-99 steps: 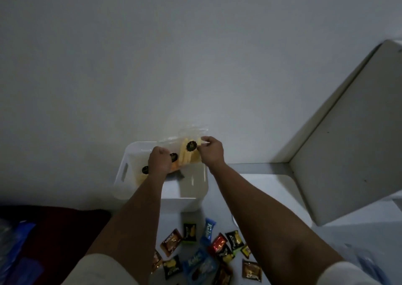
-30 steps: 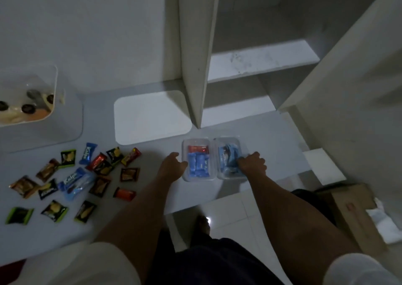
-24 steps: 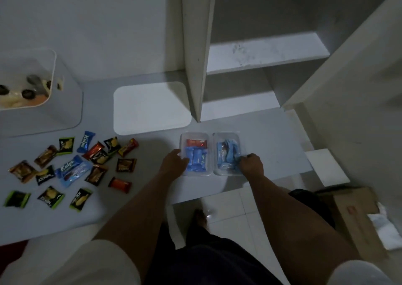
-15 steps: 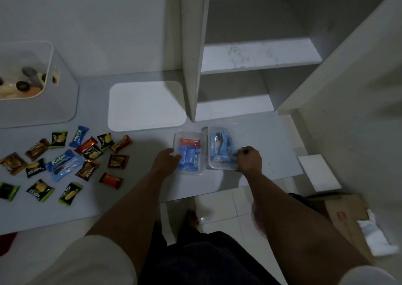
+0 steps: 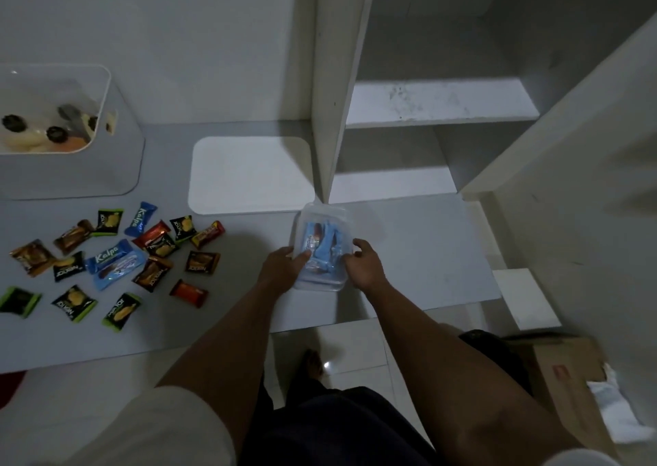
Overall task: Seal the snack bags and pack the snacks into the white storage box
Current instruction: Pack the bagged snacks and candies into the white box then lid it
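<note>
We can read "Kalpa" in white letters on the small blue wrapper [image 5: 140, 218] lying on the worktop [image 5: 409, 252], and again on the longer blue wrapper [image 5: 106, 254] just below it. Several dark wrappers with green edges, such as one [image 5: 74, 302] near the front, carry white lettering that we cannot make out. The red mark on the cardboard box [image 5: 565, 383] on the floor is too small for us to read.

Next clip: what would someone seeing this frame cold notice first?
Both hands, left hand and right hand, meet at the table's near edge around a clear plastic container packed with blue-wrapped snacks. To their left, a scatter of loose wrapped snacks in green, blue, red and brown covers the grey table. At far left the white storage box stands open with some snacks already inside.
</note>
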Demonstrator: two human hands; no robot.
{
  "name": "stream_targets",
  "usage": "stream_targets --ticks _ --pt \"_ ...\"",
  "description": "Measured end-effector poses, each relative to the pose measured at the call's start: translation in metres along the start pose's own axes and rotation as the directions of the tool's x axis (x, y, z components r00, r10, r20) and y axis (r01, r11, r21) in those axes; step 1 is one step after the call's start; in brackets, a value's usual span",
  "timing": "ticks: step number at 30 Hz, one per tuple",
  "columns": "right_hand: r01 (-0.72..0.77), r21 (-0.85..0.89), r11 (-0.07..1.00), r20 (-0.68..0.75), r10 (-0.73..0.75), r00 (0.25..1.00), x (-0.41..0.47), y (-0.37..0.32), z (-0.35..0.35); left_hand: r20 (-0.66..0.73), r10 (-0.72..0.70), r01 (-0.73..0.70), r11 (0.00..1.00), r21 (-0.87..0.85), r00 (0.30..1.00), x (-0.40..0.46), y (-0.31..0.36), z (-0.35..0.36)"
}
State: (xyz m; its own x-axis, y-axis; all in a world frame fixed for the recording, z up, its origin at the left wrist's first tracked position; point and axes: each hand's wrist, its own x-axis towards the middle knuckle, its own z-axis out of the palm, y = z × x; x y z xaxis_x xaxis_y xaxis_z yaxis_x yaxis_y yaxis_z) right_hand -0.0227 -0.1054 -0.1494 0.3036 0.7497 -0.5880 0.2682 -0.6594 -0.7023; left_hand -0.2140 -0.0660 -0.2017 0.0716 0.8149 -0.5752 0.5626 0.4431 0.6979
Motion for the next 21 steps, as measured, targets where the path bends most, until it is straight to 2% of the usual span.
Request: stream_targets --ticks 3,8,10,13,17,21 --pt "-0.014 0.127 0.992 0.085 0.003 0.996 -0.003 -0.004 0.006 0.074 -0.044 0.055 0.986 -0.158 0.996 -0.005 0.001 -0.007" --pt "-0.005 0.296 0.955 0.095 -0.024 0.995 -0.004 -0.020 0.030 0.175 -0.064 0.120 0.935 -0.335 0.983 -0.012 -0.009 -0.048" --pt "0.020 0.308 0.951 0.123 -0.060 0.991 -0.004 -0.046 0.046 0.125 -0.058 0.098 0.936 -0.338 0.990 -0.023 0.004 -0.081" --pt "0.142 0.196 0.970 0.146 -0.172 0.974 -0.005 -0.098 0.074 -0.005 -0.049 0.044 0.940 -0.338 0.999 -0.026 0.017 -0.139" --pt "0.339 0.111 0.934 0.175 -0.355 0.919 -0.010 -0.189 0.124 -0.135 0.014 -0.061 0.935 -0.350 0.991 -0.034 0.037 -0.233" --pt "0.423 0.121 0.898 0.190 -0.440 0.878 -0.019 -0.290 0.181 -0.268 0.029 -0.125 0.928 -0.351 0.963 -0.033 0.057 -0.336"
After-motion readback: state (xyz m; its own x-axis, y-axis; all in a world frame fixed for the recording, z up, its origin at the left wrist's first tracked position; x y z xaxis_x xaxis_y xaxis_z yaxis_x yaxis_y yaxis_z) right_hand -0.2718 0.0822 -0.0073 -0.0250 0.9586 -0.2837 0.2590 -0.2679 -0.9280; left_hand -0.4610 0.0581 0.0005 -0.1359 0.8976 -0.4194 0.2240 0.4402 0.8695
